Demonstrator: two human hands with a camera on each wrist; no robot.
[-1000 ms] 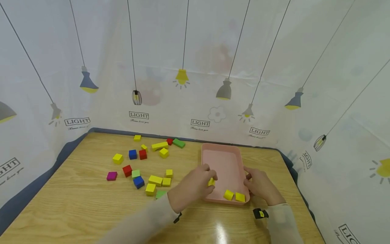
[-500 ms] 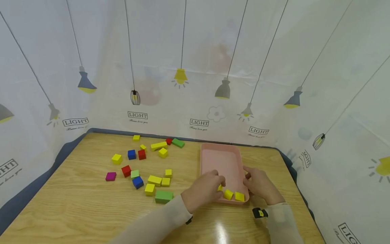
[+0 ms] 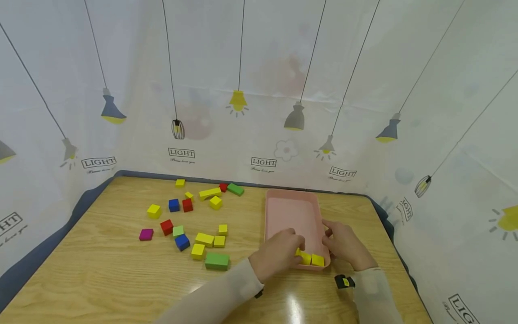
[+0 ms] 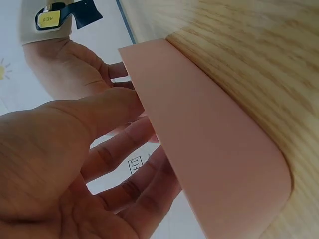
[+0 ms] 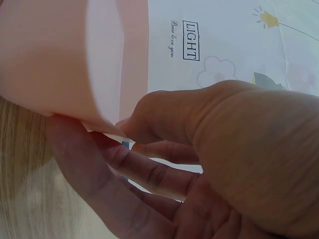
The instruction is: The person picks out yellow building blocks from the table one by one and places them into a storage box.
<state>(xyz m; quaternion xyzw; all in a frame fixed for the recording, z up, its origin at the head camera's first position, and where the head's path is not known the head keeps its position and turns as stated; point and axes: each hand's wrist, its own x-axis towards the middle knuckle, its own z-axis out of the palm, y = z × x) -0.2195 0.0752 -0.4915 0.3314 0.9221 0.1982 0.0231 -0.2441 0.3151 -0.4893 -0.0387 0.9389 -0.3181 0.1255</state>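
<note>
A shallow pink tray stands on the wooden table. My left hand reaches over its near left side and pinches a yellow block by the near wall. Beside that block, two yellow blocks lie along the tray's near end. In the left wrist view the tray wall hides what the left fingertips hold. My right hand grips the tray's right wall; the right wrist view shows its thumb at the rim and fingers against the outside.
Left of the tray, several loose blocks are scattered: a long green block, a blue block, a red block, a magenta block and several yellow ones. A printed white curtain hangs behind the table.
My left hand has moved right and nearer within the tray, bringing its yellow block up beside the other two. The green block has come into full view. The right hand stays on the tray.
</note>
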